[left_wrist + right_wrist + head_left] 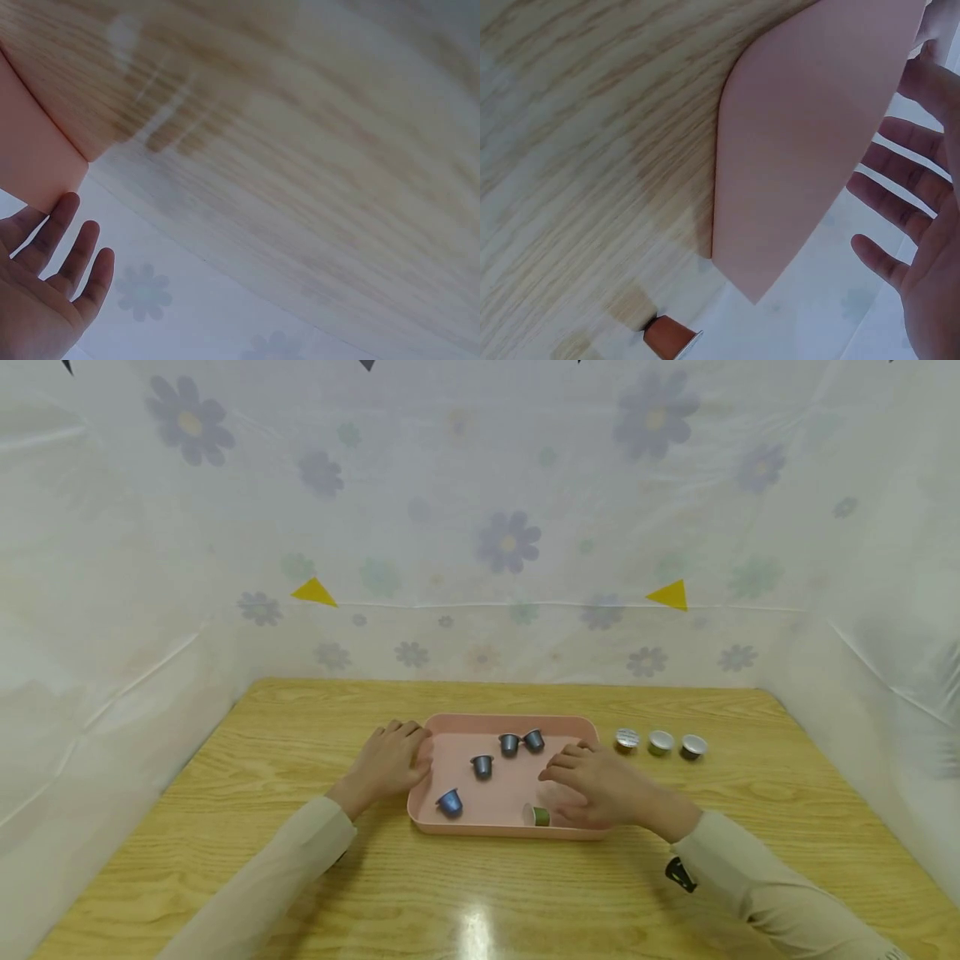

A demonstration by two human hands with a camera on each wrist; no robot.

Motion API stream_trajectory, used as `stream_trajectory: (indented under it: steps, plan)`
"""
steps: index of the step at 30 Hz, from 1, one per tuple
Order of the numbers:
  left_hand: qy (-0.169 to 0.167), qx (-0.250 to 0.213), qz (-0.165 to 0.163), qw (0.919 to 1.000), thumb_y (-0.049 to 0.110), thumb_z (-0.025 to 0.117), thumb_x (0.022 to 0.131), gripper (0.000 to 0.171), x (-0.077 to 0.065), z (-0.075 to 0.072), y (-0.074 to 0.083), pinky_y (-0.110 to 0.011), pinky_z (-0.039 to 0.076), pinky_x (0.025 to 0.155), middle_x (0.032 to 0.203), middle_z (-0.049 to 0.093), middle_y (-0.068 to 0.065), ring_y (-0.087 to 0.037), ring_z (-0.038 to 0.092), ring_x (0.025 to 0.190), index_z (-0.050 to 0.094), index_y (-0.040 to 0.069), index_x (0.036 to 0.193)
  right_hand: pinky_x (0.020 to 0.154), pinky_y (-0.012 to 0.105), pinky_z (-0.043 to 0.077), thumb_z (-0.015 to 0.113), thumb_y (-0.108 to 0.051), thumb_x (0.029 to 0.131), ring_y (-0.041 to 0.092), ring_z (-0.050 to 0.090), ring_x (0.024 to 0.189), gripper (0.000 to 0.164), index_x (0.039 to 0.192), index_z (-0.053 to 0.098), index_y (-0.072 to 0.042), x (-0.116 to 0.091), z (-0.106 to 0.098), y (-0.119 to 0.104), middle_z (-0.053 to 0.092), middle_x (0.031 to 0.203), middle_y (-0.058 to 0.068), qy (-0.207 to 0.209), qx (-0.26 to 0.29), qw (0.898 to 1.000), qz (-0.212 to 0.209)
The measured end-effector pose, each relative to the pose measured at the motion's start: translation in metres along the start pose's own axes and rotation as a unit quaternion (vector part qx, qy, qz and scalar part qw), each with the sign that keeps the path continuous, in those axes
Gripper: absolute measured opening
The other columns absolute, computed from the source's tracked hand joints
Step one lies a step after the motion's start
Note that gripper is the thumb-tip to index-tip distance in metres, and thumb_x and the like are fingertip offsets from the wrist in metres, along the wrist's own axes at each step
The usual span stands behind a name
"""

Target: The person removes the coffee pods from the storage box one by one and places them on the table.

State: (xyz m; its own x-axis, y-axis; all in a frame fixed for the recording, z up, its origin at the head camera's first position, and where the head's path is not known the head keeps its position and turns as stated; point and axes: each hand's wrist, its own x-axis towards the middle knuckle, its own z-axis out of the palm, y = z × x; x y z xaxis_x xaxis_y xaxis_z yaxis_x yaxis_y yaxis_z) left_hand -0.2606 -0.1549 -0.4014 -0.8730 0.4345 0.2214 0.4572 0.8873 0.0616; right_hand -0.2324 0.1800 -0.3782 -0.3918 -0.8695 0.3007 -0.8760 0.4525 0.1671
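Observation:
A pink tray (pixel 480 831) lies on the table. My left hand (pixel 390 758) rests at its left rim, and in the left wrist view its loosely extended fingers (pixel 91 244) touch the tray's wall. Over the tray's right side is my right hand (pixel 600 783), its fingers spread and slightly bent, with nothing visibly held. Near its thumb a green coffee capsule (pixel 540 816) lies on its side. Elsewhere in the tray are a blue capsule (pixel 450 803) and three dark grey ones, one near the middle (pixel 482 767) and a pair (pixel 509 745) at the back.
Right of the tray, three capsules stand in a row with lids up: a brown one (pixel 627 741), a green one (pixel 660 743) and a dark one (pixel 693 747). Behind the wooden table (pixel 337 902) hangs a flowered white sheet (pixel 420 543), which also encloses both sides.

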Motion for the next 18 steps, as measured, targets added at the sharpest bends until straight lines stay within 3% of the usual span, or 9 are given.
stream_trajectory:
  steps: [9, 18]
  plan:
    - [0.004, 0.003, 0.004, 1.0000, 0.032, 0.056, 0.086, 0.042, 0.000, -0.001, 0.001, -0.048, 0.044, 0.088, 0.117, 0.058, -0.007, -0.029, 0.053, 0.105, 0.057, 0.010, 0.121, 0.081, 0.037, 0.043, 0.068, -0.037, 0.078, 0.013, 0.056, 0.091, 0.037, 0.107, 0.063, -0.015, 0.008, -0.004, -0.008, 0.063, 0.101, -0.005, -0.011, 0.040, 0.999, -0.013]
    - [0.004, 0.007, 0.003, 1.0000, 0.032, 0.055, 0.086, 0.041, -0.001, -0.001, 0.001, -0.048, 0.044, 0.088, 0.117, 0.058, -0.007, -0.028, 0.053, 0.106, 0.057, 0.010, 0.121, 0.084, 0.037, 0.042, 0.063, -0.042, 0.082, 0.012, 0.056, 0.096, 0.038, 0.109, 0.062, -0.016, 0.014, -0.004, -0.013, 0.062, 0.104, -0.007, -0.052, 0.073, 0.996, 0.000]
